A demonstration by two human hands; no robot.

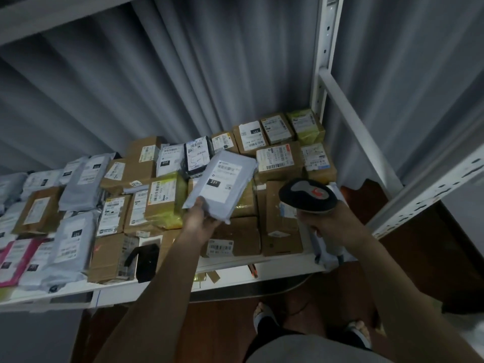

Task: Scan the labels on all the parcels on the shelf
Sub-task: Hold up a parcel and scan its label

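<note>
Left of the fingers, grey mailer bags (76, 179) and cardboard boxes (115, 258) crowd the white shelf (262, 268). The left hand (200, 218) pinches a grey parcel (221, 184) by its lower corner, lifted above the boxes, label with "231" facing up. Just right of it, the right hand (330, 221) grips a handheld barcode scanner (307, 196), its head tilted toward that parcel.

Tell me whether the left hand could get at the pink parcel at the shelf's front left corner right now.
Probably not yet: the left hand grips a grey parcel held above the boxes. The pink parcel lies uncovered, so putting the grey one down would free it.
</note>
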